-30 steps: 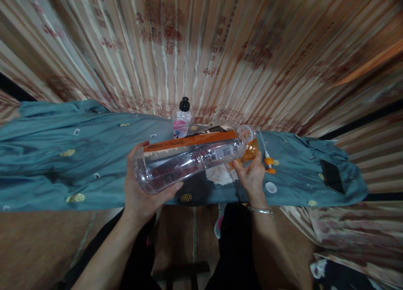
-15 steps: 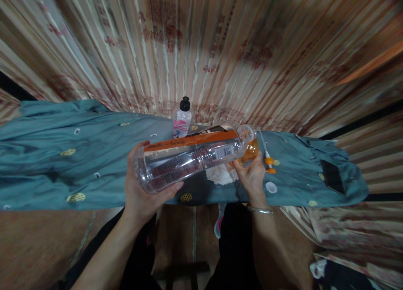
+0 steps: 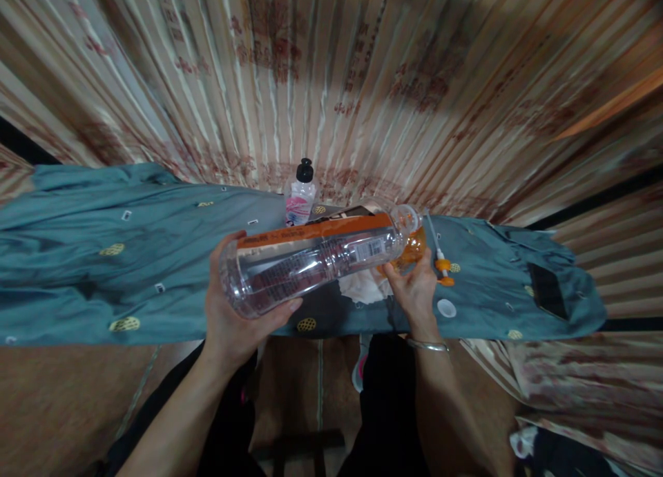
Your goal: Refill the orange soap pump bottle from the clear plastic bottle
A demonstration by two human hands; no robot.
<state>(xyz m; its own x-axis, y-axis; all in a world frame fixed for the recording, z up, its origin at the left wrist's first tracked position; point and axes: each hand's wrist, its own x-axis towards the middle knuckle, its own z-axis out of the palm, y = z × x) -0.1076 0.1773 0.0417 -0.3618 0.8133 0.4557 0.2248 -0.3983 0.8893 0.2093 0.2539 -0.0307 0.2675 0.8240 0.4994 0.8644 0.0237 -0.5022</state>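
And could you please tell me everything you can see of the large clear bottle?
The large clear bottle looks like plastic, with a ribbed waist, an orange-banded label and a barcode. It is held sideways above the blue-green cloth, base left, neck right. The left hand grips it near the base; its neck, where no cap shows, overlaps the orange container in the right hand. Whether the two touch is unclear, as is whether any liquid is inside.
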